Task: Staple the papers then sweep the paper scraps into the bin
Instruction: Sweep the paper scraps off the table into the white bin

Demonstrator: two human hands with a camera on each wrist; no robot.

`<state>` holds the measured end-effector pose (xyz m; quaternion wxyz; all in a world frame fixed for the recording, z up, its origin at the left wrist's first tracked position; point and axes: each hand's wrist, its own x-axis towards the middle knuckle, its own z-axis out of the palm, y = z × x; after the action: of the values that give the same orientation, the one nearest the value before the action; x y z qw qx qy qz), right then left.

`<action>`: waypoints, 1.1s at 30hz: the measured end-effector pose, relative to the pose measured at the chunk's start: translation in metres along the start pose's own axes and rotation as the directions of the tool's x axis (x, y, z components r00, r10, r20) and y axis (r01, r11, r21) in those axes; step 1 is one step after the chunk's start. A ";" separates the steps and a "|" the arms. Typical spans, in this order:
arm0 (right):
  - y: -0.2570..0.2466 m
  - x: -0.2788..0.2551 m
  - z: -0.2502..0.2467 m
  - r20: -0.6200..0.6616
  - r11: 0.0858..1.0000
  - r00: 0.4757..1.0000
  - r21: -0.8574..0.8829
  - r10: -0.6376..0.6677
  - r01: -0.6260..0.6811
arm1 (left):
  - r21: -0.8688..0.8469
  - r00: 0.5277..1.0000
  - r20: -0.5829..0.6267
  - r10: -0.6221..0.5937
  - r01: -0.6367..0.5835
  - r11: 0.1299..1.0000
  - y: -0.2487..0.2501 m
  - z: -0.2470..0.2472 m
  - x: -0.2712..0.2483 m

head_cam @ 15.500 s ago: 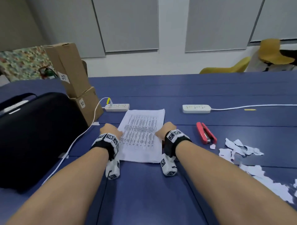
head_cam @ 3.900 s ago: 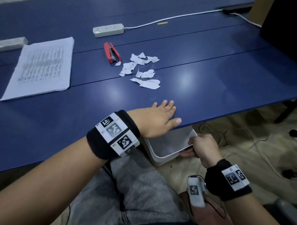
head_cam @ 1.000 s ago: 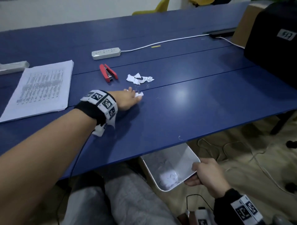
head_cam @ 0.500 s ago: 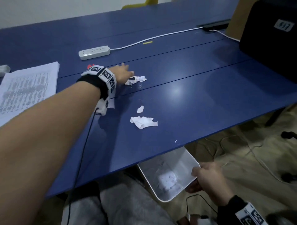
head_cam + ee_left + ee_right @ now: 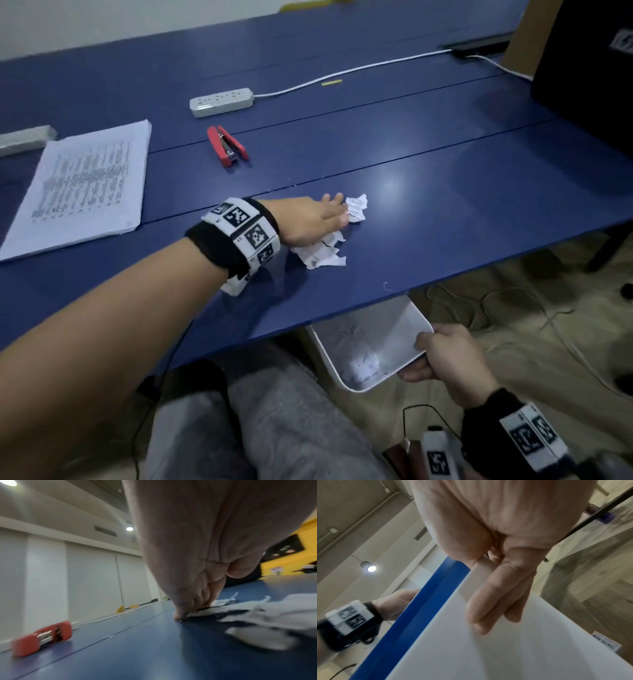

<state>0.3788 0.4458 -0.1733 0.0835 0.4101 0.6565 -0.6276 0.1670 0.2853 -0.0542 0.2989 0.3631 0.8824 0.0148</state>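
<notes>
The paper scraps (image 5: 322, 251) lie on the blue table (image 5: 445, 192), near its front edge, and a further crumpled scrap (image 5: 357, 208) sits just beyond them at your fingertips. Your left hand (image 5: 310, 221) rests flat on the table with straight fingers, its edge touching the scraps; it grips nothing. In the left wrist view the fingers (image 5: 197, 601) press down onto the nearest piece of paper.

Below the table edge, your right hand (image 5: 445, 356) grips the rim of the white bin (image 5: 394, 325), thumb inside and fingers curled under the outer wall. The bin is tilted, its open mouth under the table edge, and it has some white scraps in its bottom.

Farther back on the table, the red stapler (image 5: 226, 145) lies well apart from the scraps. The papers (image 5: 82, 185) sit as 1 stack to the left. A white power strip (image 5: 222, 101) with its cable lies behind the stapler.
</notes>
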 end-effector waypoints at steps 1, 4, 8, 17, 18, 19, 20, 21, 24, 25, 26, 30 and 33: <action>0.001 0.000 0.000 0.000 1.000 1.000 0.003 -0.006 0.006 | 0.005 1.000 0.018 0.011 -0.011 1.000 0.007 0.006 -0.008; 0.004 -0.002 -0.001 0.003 1.000 1.000 0.009 -0.013 0.013 | 0.037 0.998 0.048 0.044 -0.045 0.998 0.025 0.020 -0.023; 0.009 -0.006 -0.002 0.010 1.000 1.000 0.021 -0.020 0.019 | -0.034 0.999 0.023 0.034 -0.033 0.999 0.025 0.021 -0.026; 0.011 -0.002 -0.002 0.015 1.000 1.000 0.017 -0.019 0.019 | -0.099 0.911 -0.156 -0.383 0.371 0.923 -0.060 -0.030 0.016; 0.010 -0.002 -0.002 0.014 1.000 1.000 0.013 -0.023 0.023 | -0.074 0.914 -0.142 -0.380 0.373 0.925 -0.055 -0.027 0.015; 0.010 -0.001 -0.003 0.012 1.000 1.000 0.011 -0.027 0.027 | -0.053 0.921 -0.122 -0.370 0.366 0.929 -0.048 -0.024 0.012; 0.011 -0.001 -0.003 0.011 1.000 1.000 0.013 -0.027 0.027 | -0.014 0.934 -0.099 -0.343 0.343 0.939 -0.041 -0.019 0.010; 0.011 0.000 -0.003 0.010 0.999 1.000 0.017 -0.027 0.027 | 0.021 0.948 -0.078 -0.310 0.312 0.950 -0.033 -0.015 0.005; 0.011 0.001 -0.002 0.017 0.999 0.999 0.025 -0.028 0.028 | 0.061 0.975 -0.019 -0.222 0.223 0.973 -0.016 -0.001 -0.013; 0.010 0.001 -0.001 0.024 0.999 0.999 0.023 -0.030 0.029 | 0.060 0.980 -0.010 -0.201 0.201 0.978 -0.012 0.002 -0.019; 0.010 0.000 -0.001 0.029 0.999 0.999 0.022 -0.031 0.030 | 0.053 0.983 -0.005 -0.181 0.181 0.982 -0.008 0.004 -0.024; 0.010 -0.001 0.001 0.039 0.999 0.998 0.020 -0.040 0.039 | -0.020 0.993 -0.047 -0.111 0.110 0.994 0.002 0.001 -0.028; 0.011 -0.001 0.002 0.048 0.999 0.998 0.011 -0.035 0.034 | -0.077 0.980 -0.138 -0.146 0.136 0.988 -0.004 -0.017 -0.004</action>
<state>0.3853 0.4419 -0.1815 0.0863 0.3838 0.6580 -0.6421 0.1576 0.2831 -0.0389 0.2469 0.2872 0.9242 0.0494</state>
